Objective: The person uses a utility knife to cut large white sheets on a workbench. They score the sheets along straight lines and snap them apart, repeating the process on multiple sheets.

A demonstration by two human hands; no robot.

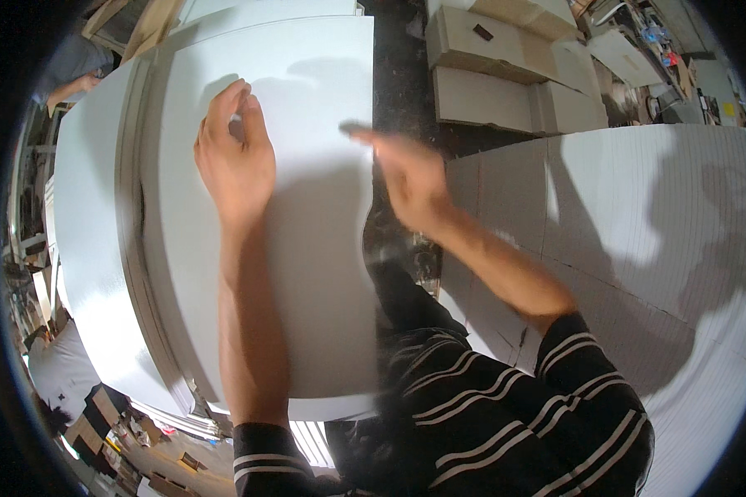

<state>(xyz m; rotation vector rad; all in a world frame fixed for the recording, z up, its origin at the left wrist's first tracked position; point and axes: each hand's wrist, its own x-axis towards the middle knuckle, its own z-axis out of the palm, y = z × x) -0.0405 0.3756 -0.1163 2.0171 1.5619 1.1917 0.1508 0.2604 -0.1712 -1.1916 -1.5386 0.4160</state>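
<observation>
A smooth white panel (327, 290) lies under my hands. Above its far half is my left hand (239, 161), its fingers curled and drawn together at the tips; whatever they may pinch is too small or hidden to make out. My right hand (414, 186) is at the panel's right edge, smeared by motion. From its fingers a small dark object (355, 129) sticks out to the left over the panel; blur hides its kind.
A second white panel (95, 232) stands along the left, past a raised edge. Cardboard boxes (489, 95) sit at the far right. A large white lined surface (638, 224) fills the right side. Other people (66, 360) are at the left rim, one hand (79, 85) visible far left.
</observation>
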